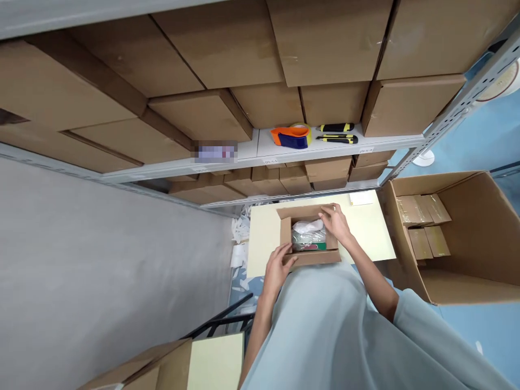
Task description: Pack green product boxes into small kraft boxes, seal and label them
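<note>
A small cardboard box (pixel 286 233) stands with its flaps up on a pale yellow table, close to my body. Inside it lie a clear plastic-wrapped item (pixel 309 238), a white wrapped bundle (pixel 307 226) and a strip of something green and pink (pixel 314 246). My left hand (pixel 278 265) pinches the near left corner, thumb on the near flap and fingers on the left one. At the far right corner, my right hand (pixel 333 221) has its fingers closed on the flap.
A metal shelf (pixel 260 151) full of cartons rises in front. It carries an orange and blue tape dispenser (pixel 290 137) and box cutters (pixel 337 134). A large open carton (pixel 467 244) with small boxes stands right. A white item (pixel 361 198) lies on the table (pixel 369 233).
</note>
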`<state>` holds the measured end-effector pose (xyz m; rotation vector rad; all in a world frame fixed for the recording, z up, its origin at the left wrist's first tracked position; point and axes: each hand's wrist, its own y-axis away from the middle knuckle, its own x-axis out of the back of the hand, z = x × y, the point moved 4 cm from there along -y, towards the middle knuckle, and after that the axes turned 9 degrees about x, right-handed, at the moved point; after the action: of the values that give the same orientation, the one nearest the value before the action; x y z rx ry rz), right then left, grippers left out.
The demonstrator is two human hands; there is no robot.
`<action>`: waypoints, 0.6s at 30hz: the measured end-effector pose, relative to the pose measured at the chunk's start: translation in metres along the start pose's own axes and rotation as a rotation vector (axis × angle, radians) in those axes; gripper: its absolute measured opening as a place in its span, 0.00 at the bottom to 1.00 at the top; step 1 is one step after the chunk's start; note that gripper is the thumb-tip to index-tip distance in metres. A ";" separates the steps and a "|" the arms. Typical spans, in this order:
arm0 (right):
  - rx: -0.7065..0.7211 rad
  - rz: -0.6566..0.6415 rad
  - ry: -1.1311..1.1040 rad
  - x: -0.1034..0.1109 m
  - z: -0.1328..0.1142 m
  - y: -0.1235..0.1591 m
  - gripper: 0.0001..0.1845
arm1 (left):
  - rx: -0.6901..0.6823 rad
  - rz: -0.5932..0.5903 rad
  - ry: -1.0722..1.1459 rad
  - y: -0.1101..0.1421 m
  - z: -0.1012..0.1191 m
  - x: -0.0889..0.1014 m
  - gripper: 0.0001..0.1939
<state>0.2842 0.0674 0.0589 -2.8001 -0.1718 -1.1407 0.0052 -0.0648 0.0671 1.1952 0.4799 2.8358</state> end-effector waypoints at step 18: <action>0.013 -0.236 0.126 -0.017 0.030 0.080 0.17 | 0.020 0.128 0.040 -0.061 -0.040 -0.021 0.19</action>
<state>0.3044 -0.0083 0.0209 -2.7401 -0.5067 -1.3546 -0.0138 -0.0205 0.0079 1.2173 0.4500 2.9746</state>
